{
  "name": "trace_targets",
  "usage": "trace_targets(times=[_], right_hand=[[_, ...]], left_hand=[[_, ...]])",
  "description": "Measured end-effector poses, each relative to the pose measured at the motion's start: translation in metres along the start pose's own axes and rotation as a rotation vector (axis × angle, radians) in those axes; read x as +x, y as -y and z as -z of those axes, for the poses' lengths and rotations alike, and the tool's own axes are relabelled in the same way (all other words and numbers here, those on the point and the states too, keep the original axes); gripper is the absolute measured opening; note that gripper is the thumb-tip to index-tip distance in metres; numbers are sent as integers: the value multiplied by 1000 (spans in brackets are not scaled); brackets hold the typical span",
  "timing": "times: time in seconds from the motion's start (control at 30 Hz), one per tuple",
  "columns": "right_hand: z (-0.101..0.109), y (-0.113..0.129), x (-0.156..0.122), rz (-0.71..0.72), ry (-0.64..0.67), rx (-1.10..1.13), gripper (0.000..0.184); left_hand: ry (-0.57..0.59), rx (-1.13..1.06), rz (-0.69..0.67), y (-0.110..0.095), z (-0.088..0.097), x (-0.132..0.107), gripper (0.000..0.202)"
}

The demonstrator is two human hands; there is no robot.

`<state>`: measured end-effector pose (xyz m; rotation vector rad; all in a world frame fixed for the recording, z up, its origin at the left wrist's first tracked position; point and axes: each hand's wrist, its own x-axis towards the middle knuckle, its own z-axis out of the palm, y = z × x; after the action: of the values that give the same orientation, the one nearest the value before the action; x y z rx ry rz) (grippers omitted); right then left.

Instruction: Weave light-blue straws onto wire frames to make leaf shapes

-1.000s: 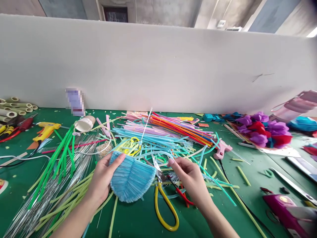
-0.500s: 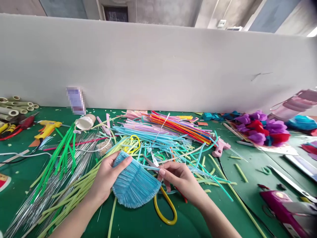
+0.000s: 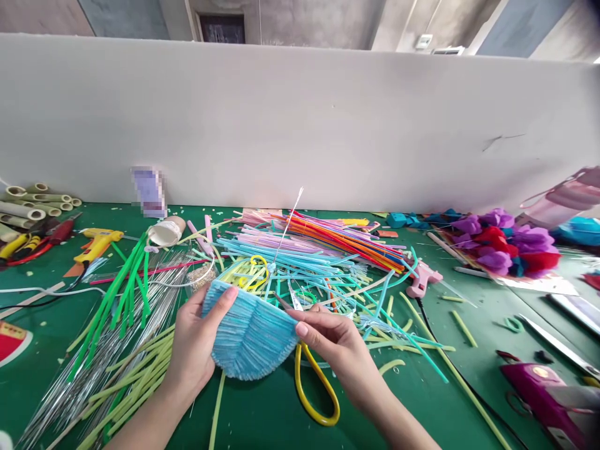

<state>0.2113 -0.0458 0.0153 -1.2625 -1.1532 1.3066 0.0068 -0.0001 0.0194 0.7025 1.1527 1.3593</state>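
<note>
A blue fan-shaped piece of pipe cleaners (image 3: pixel 250 334), ribbed and fuzzy at its curved rim, is held up over the table between my two hands. My left hand (image 3: pixel 199 334) is closed on its upper left corner, thumb on the face and fingers behind. At the right corner my right hand (image 3: pixel 330 337) pinches the edge between thumb and fingers. Thin pale wires (image 3: pixel 287 230) rise behind the straight top edge. Beneath the right hand lie scissors with a yellow handle (image 3: pixel 323 415), their blades partly hidden.
A pile of coloured pipe cleaners (image 3: pixel 319 250) spreads behind my hands. Green stems and silver wires (image 3: pixel 100 334) lie left, near a yellow glue gun (image 3: pixel 97 244). To the right are a pink glue gun (image 3: pixel 423 278), open scissors (image 3: pixel 557 347) and purple-red flowers (image 3: pixel 509 244).
The fan has shifted slightly up and left, its top edge now lying straighter. My right fingers have closed in on its right corner. The wires have swung left and stand more upright.
</note>
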Motion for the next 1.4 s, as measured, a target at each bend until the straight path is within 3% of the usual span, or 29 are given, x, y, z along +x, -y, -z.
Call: trace_targets(times=[0.13, 0.23, 0.5, 0.77, 0.9, 1.03, 1.2, 1.27, 1.4], right_hand=[[5, -2, 2, -39, 10, 121, 30], [7, -3, 4, -71, 15, 150, 30], [7, -3, 4, -106, 10, 116, 32], [13, -5, 7, -64, 69, 22, 36], [15, -3, 8, -50, 15, -49, 36], [14, -1, 5, -22, -79, -114, 37], [5, 0, 4, 12, -195, -130, 39], [-1, -3, 6, -4, -200, -54, 41], [-5, -13, 13, 11, -189, 160, 41]], left_hand=[[190, -37, 189, -6, 0, -2, 41], [264, 10, 270, -7, 0, -3, 30], [261, 164, 270, 1, 3, 1, 31], [201, 193, 187, 5, 2, 0, 29], [165, 188, 168, 5, 4, 1, 30], [147, 324, -23, -1, 1, -9, 26], [90, 529, -468, -12, -10, -36, 8], [147, 541, -613, -11, -12, -43, 2], [350, 603, -745, -1, -11, -51, 19]])
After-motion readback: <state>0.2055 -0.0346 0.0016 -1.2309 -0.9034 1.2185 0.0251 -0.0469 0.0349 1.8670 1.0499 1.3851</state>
